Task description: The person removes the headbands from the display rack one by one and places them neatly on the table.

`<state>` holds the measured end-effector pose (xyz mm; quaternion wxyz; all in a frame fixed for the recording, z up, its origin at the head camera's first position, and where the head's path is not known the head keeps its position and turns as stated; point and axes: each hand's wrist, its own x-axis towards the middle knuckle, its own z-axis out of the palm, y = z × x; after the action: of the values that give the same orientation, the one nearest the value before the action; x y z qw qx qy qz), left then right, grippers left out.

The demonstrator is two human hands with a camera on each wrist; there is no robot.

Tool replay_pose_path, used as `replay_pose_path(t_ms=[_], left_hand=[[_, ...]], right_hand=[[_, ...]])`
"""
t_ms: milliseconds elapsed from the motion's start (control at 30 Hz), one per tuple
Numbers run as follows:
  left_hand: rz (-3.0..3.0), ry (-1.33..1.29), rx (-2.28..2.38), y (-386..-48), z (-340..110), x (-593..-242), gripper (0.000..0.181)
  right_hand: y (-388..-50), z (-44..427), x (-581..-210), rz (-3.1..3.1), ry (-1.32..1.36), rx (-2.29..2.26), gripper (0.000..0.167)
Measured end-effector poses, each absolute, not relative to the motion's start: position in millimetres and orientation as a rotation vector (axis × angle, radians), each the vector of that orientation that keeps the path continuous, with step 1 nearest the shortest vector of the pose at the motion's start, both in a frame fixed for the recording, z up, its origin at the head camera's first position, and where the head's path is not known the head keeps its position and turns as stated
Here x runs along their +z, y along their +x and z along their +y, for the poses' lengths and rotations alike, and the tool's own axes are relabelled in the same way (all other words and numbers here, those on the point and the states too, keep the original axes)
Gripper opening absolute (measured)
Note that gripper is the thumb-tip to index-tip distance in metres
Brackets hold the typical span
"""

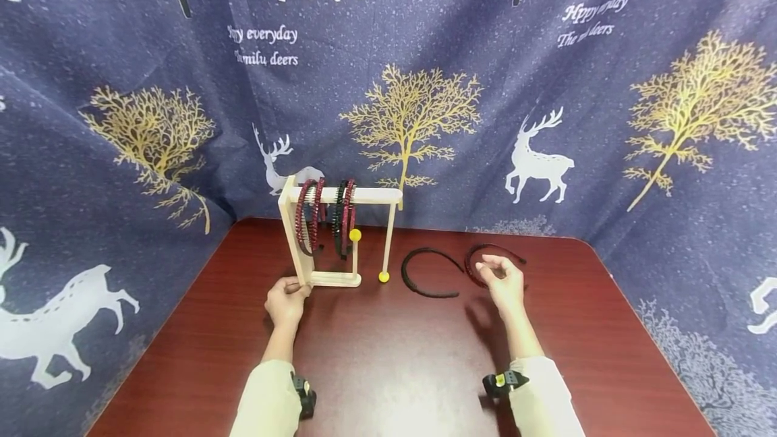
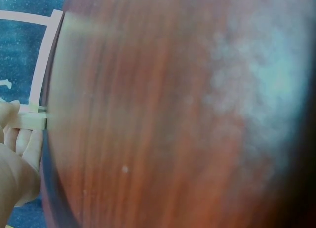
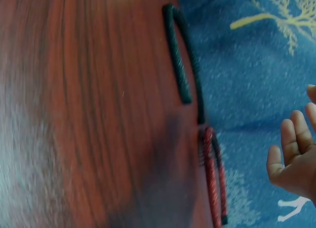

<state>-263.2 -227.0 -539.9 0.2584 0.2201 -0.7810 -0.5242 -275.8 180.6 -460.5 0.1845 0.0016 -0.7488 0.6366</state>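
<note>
Finding: wooden stand [image 1: 295, 241] held, right hand [image 1: 504, 283] free

Your left hand [image 1: 286, 303] grips the stand at the foot of its upright. Your right hand's fingers are loosely bent and hold nothing, near the red headband [image 1: 468, 265] on the table [image 1: 388, 363], just beside the black headband [image 1: 435, 295]. For a clean pick-up, pinch mid-curve, lift clear of the neighbouring band, and brace the stand firmly.

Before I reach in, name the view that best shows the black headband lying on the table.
The head view: the black headband shows its whole open curve there, with nothing covering it. The right wrist view shows it at a slant, so the curve looks squeezed narrow. The left wrist view misses it.
</note>
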Motion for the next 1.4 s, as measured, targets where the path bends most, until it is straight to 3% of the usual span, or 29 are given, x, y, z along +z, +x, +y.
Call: replay_pose_path(t_ms=[267,767,1000,1400], left_hand=[[-2.122,0.599,-1.401,-261.7,-227.9,-538.5,0.024],[-2.089,0.600,-1.409,-259.9,-225.8,-542.1,0.023],[-2.112,0.607,-1.422,-262.8,-225.3,-540.8,0.024],[-2.089,0.603,-1.450,-262.6,-226.6,-540.6,0.024]], right_hand=[[-264.5,158.2,-443.4,-2.031,0.134,1.931,0.025],[-265.6,126.2,-446.6,-1.965,0.369,2.047,0.028],[-249.7,108.5,-417.8,-2.005,0.412,2.074,0.027],[-246.8,81.6,-404.5,-1.982,0.494,2.126,0.028]])
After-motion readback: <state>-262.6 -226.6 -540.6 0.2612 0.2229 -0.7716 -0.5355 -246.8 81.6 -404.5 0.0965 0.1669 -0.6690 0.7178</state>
